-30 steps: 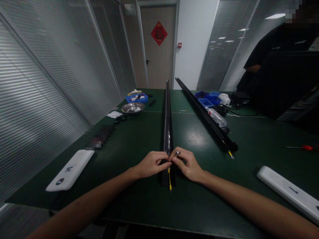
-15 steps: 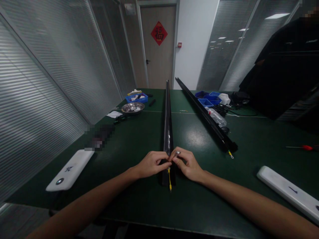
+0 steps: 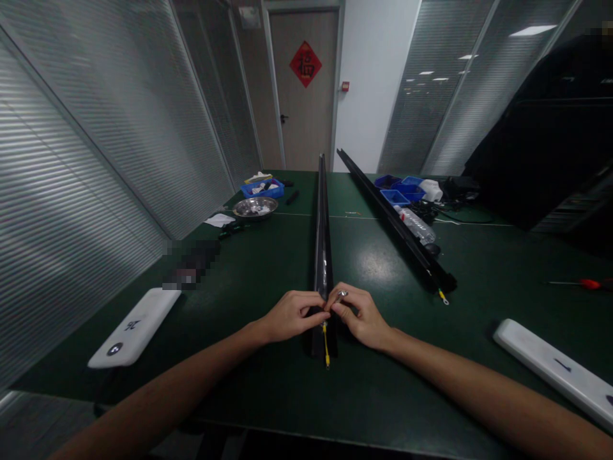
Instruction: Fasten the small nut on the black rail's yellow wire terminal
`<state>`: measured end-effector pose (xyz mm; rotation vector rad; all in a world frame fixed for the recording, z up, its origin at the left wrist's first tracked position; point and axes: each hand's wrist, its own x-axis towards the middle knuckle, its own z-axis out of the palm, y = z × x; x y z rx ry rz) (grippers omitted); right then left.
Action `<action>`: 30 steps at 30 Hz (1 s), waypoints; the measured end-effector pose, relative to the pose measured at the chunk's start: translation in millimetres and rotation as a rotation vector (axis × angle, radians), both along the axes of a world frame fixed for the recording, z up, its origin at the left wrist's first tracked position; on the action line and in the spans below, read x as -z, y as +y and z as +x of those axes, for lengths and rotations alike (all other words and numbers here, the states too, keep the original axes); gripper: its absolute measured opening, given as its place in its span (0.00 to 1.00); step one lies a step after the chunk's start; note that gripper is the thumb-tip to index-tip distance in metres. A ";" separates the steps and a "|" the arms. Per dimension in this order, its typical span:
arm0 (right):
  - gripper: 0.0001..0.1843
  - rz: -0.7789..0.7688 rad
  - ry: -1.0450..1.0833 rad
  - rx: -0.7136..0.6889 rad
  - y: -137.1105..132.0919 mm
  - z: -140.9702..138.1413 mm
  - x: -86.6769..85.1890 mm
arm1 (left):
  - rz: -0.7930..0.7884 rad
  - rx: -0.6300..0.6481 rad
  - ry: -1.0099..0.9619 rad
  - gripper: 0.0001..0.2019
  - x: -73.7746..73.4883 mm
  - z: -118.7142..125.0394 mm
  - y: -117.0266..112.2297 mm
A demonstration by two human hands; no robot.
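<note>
A long black rail (image 3: 321,223) lies down the middle of the green table (image 3: 268,268), its near end right in front of me. A yellow wire (image 3: 326,345) with a ring terminal hangs out of that end. My left hand (image 3: 290,314) pinches at the rail's left side near the end, fingers closed. My right hand (image 3: 361,314) pinches at the right side, fingertips meeting the left hand's, with a small silvery piece (image 3: 340,294) at its fingertips. What each pinch holds is too small to make out.
A second black rail (image 3: 393,220) with a yellow wire lies to the right. White flat covers lie at the left (image 3: 134,327) and right (image 3: 550,367). Blue bins (image 3: 402,188), a metal bowl (image 3: 255,206), a plastic bottle (image 3: 416,225) and a red screwdriver (image 3: 587,283) sit farther off. A dark-clothed person (image 3: 550,128) stands at right.
My hands have stayed in place on the rail's end. The person at the right has shifted further right, out of the frame's upper corner.
</note>
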<state>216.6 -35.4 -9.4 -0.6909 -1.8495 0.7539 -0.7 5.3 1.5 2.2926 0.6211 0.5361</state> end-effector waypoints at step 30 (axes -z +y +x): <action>0.13 -0.006 -0.009 0.016 -0.3 -1.3 0.0 | 0.006 0.002 0.015 0.10 -0.3 -0.4 0.9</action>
